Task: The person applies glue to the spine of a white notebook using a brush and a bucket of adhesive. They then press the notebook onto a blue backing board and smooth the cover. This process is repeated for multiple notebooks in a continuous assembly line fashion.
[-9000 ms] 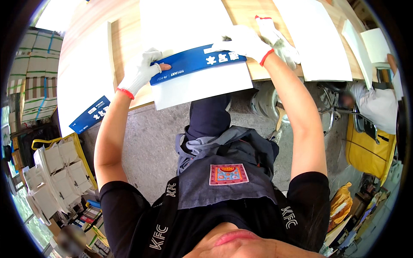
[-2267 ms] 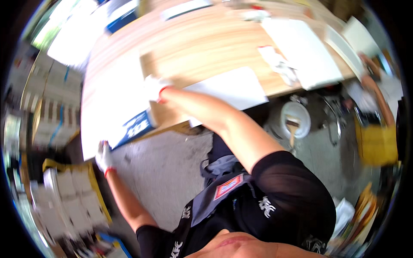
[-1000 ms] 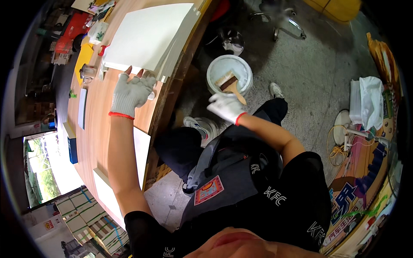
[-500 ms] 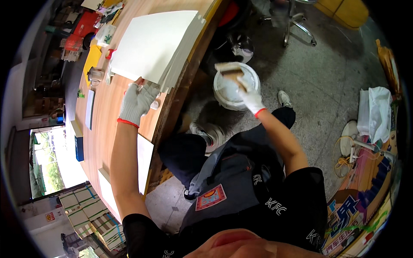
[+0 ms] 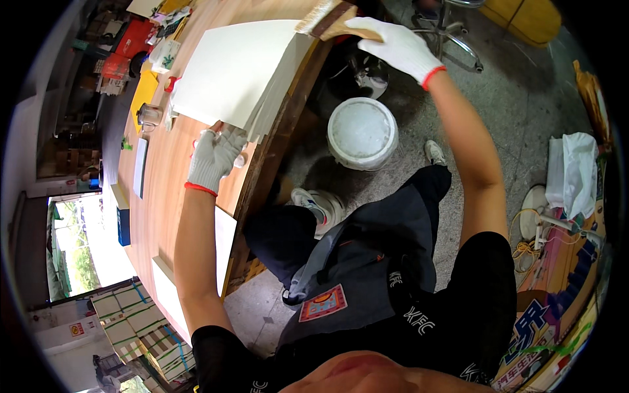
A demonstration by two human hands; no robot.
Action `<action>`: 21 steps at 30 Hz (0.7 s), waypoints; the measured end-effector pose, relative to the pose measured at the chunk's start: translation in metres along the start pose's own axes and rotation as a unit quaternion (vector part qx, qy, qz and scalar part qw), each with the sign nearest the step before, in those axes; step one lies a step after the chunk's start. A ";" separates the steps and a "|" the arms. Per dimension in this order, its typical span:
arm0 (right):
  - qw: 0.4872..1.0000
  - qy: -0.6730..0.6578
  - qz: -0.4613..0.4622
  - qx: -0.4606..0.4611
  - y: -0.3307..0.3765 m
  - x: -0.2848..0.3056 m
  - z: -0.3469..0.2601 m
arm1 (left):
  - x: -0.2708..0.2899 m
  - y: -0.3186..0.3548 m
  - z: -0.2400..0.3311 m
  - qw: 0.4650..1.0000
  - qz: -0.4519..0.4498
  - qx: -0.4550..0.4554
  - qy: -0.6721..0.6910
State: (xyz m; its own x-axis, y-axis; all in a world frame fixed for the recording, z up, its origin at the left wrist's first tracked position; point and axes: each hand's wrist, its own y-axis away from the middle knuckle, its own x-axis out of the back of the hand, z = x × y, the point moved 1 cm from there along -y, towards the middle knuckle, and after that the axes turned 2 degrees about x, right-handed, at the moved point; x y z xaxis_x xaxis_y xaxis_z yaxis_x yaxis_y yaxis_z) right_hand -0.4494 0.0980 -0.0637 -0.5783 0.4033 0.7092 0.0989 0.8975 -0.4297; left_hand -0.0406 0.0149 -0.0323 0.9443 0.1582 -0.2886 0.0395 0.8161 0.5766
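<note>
A stack of large white sheets lies on the wooden table, its layers fanned along the right side. My left hand, in a whitish knit glove with bare fingertips, grips the near edge of the sheets. My right hand, in a white glove with a red cuff, is closed round the wooden handle of a wide flat brush. The brush's pale bristles are at the far right corner of the stack; whether they touch it I cannot tell. A white bucket with whitish contents stands on the floor below my right arm.
The table's right edge runs alongside my legs. A glass jar and a yellow envelope-like sheet lie left of the stack. Beyond the bucket is a wheeled chair base. A white plastic bag stands at the right.
My right hand has lifted the brush from over the bucket, up and left to the far corner of the stack. My left hand stays at the sheets' near edge.
</note>
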 end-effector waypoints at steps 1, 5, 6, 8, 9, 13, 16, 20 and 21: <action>1.000 0.011 -0.004 0.002 0.004 0.003 0.007 | 0.007 -0.005 0.001 1.000 -0.025 0.007 0.003; 0.997 -0.040 -0.008 -0.065 0.017 -0.006 0.005 | 0.038 -0.028 0.006 0.996 -0.084 0.029 0.009; 0.995 -0.018 -0.025 -0.099 0.015 -0.010 0.001 | 0.036 -0.029 0.006 0.995 -0.090 0.033 0.006; 0.995 -0.002 0.019 -0.097 0.016 -0.022 0.002 | 0.032 -0.030 0.006 0.996 -0.082 0.029 -0.001; 0.995 0.000 0.022 -0.098 0.015 -0.026 0.002 | 0.031 -0.028 0.006 0.997 -0.075 0.025 -0.002; 0.997 0.042 -0.001 -0.067 0.021 -0.021 0.009 | 0.007 -0.004 0.001 1.000 -0.014 0.009 -0.023; 0.996 0.057 -0.011 -0.066 0.029 -0.007 0.008 | 0.013 -0.004 0.002 0.999 -0.043 0.009 -0.013; 0.992 0.038 -0.005 -0.117 0.025 -0.017 0.005 | 0.024 -0.015 0.003 0.998 -0.068 0.006 0.000; 0.992 0.032 0.003 -0.123 0.024 -0.020 0.002 | 0.023 -0.016 0.004 0.998 -0.061 0.001 0.009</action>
State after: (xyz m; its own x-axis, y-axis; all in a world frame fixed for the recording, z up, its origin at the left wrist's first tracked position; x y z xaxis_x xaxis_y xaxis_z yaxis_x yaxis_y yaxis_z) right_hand -0.4373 0.1107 -0.0893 -0.5260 0.4124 0.7438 0.3022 0.9081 -0.2898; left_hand -0.0184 0.0037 -0.0451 0.9264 0.0669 -0.3705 0.1555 0.8282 0.5384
